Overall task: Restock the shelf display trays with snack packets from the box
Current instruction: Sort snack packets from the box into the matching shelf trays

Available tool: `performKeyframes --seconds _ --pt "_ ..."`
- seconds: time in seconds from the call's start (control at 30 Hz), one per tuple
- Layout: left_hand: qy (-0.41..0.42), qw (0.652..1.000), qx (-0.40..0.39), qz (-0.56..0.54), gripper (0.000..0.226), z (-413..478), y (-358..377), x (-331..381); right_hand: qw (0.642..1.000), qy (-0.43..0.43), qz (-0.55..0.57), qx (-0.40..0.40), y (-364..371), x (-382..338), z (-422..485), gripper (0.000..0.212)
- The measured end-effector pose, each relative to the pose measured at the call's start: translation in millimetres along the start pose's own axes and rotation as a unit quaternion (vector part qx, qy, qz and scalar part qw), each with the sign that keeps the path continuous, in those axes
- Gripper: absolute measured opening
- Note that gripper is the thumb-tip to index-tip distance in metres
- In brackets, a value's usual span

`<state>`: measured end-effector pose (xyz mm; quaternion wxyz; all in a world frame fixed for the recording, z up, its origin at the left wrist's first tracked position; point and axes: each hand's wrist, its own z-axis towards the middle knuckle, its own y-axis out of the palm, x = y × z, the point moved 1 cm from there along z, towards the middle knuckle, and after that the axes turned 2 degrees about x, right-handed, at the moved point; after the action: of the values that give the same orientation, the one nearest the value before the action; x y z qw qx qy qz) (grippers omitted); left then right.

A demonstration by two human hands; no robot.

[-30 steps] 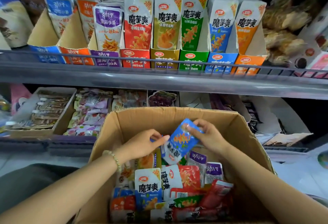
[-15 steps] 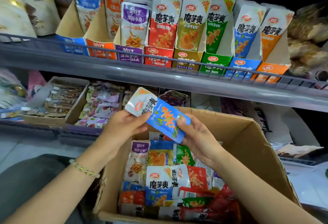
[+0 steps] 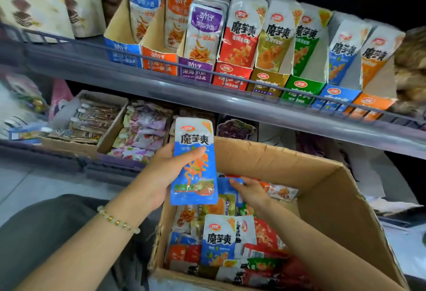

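On the upper shelf [image 3: 230,108] at far left, big cream-and-blue bags [image 3: 34,7]; then cardboard display trays [image 3: 231,76], blue, orange and purple marked 劲仔, the purple also reading 深海小鱼, followed by red, gold, green, blue and orange marked 魔芋爽. Lower down, over the box's left rim, left hand [image 3: 161,173] with a beaded bracelet [image 3: 118,221], gripping an upright blue packet [image 3: 196,171] labelled 魔芋爽, thumb pressed across its front, fingers hidden behind. Further right, inside the open cardboard box [image 3: 334,210] of mixed packets, right hand [image 3: 252,192], fingers [image 3: 235,182] on a second blue packet [image 3: 227,190]; pinching or merely touching, cannot tell
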<state>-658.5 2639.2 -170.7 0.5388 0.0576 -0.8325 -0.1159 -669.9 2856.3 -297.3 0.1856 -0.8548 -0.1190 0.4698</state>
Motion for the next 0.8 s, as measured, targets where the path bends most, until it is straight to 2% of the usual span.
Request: performKeyframes --seconds 0.1,0.2,0.3,0.37,0.43,0.47,0.53,0.6,0.67,0.7,0.73,0.8 --pt "-0.027 0.997 -0.042 -0.053 0.02 -3 4 3 0.995 -0.1 0.005 0.004 -32 -27 -33 0.035" --pt "-0.093 0.991 -0.077 -0.061 0.025 -6 14 -4 0.981 -0.155 0.101 0.049 -64 -52 -73 0.031" --pt "-0.101 0.991 -0.084 -0.039 0.036 -9 32 -11 0.963 -0.22 0.109 0.114 -73 -72 -106 0.057" --pt "-0.108 0.985 -0.112 -0.068 0.05 -11 45 -11 0.958 -0.265 0.093 0.063 -62 -77 -120 0.054" --pt "-0.112 0.98 -0.143 -0.075 0.063 -10 52 -11 0.956 -0.271 0.095 -0.061 -44 -76 -130 0.048" --pt "-0.107 0.982 -0.133 -0.077 0.06 -10 52 -12 0.952 -0.268 0.101 -0.104 -37 -74 -130 0.047" --pt "-0.076 0.992 -0.078 -0.064 0.046 -7 45 -17 0.95 -0.248 0.153 -0.114 -31 -66 -121 0.05" --pt "-0.033 0.998 -0.04 -0.024 0.039 -4 35 -18 0.957 -0.21 0.192 -0.052 -32 -58 -105 0.042" --pt "0.0 0.999 -0.04 -0.03 0.036 -2 27 -15 0.979 -0.175 0.107 -0.012 -34 -43 -88 0.021" --pt "0.011 0.998 -0.046 -0.042 0.035 -3 25 -13 0.987 -0.152 0.024 -0.05 -32 -33 -80 0.013" --pt "0.018 0.997 -0.053 -0.054 0.033 -3 22 -11 0.984 -0.122 -0.068 -0.11 -27 -21 -75 0.013" --pt "0.023 0.995 -0.064 -0.067 0.03 -3 18 -10 0.95 -0.071 -0.201 -0.228 -16 3 -69 0.021"
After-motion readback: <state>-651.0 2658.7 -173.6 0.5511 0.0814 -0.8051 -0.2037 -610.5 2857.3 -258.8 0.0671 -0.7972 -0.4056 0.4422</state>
